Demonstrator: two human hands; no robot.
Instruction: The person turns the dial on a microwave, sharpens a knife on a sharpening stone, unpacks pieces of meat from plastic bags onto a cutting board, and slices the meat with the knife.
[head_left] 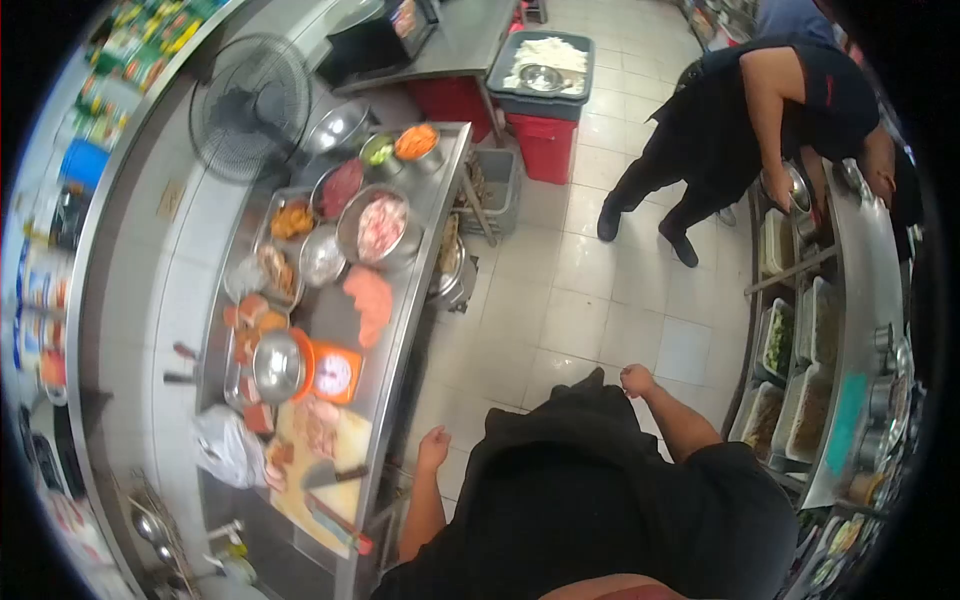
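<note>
My left hand (433, 449) hangs over the floor beside the steel table (420, 255), its fingers loosely curled and nothing visible in them. Loosely closed, my right hand (636, 381) is over the tiles with no object showing. On the table's near end lie a cutting board (352, 440) with pieces of raw meat (318, 425), a cleaver (322, 476) and a red-handled knife (340, 524). An orange scale (338, 372) and a metal bowl (279, 366) stand past the board. Farther along are a pink slab of meat (370, 305) and a bowl of meat (381, 224).
A co-worker (720, 120) in dark clothes stands at the right counter (860, 300), above trays of food (778, 335). A red bin (541, 150) under a grey tub (500, 100) stands ahead. A fan (250, 107) and a plastic bag (232, 445) are left.
</note>
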